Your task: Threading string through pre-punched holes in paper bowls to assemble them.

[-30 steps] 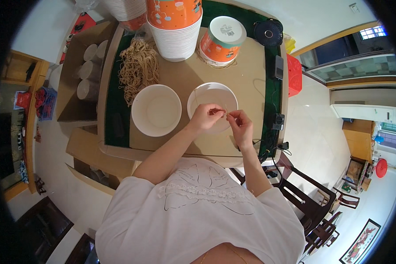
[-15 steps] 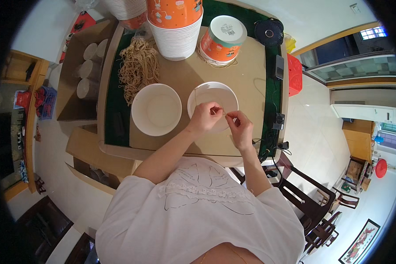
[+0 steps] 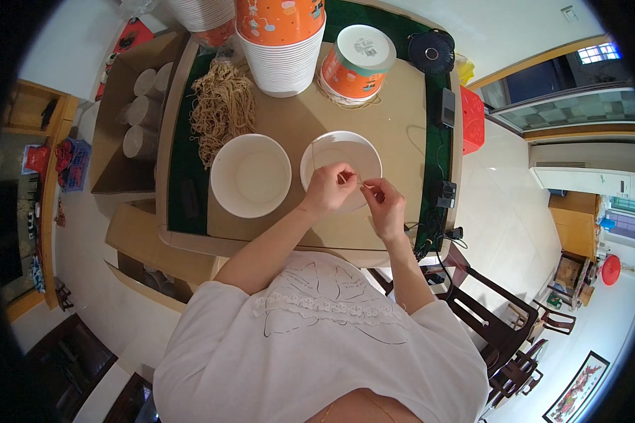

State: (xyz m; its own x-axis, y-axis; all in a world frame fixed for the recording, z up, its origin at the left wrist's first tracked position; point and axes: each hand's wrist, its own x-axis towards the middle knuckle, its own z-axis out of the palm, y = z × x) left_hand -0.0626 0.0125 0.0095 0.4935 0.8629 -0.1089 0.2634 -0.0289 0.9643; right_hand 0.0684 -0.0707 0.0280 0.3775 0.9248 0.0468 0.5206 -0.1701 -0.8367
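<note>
My left hand (image 3: 326, 187) and my right hand (image 3: 386, 206) meet over the near side of a white paper bucket (image 3: 341, 146) on the table. Both have their fingers pinched on a thin tan string (image 3: 360, 182), a short length of which runs between the fingertips. A line of string also shows inside the bucket's far left part; my hands hide the near rim. To the left stands a second white bucket (image 3: 251, 176), its mouth up. Behind it lies a tangled heap of tan string (image 3: 222, 106).
At the back rise a tall stack of nested buckets (image 3: 281, 63) and an upside-down orange bucket (image 3: 358, 67) with string around its base. A dark round object (image 3: 432, 52) sits far right, cables (image 3: 430, 243) near right. Cardboard boxes (image 3: 130, 162) stand left of the table.
Both hands stay in nearly the same place over the bucket. Only the fingers shift slightly on the string.
</note>
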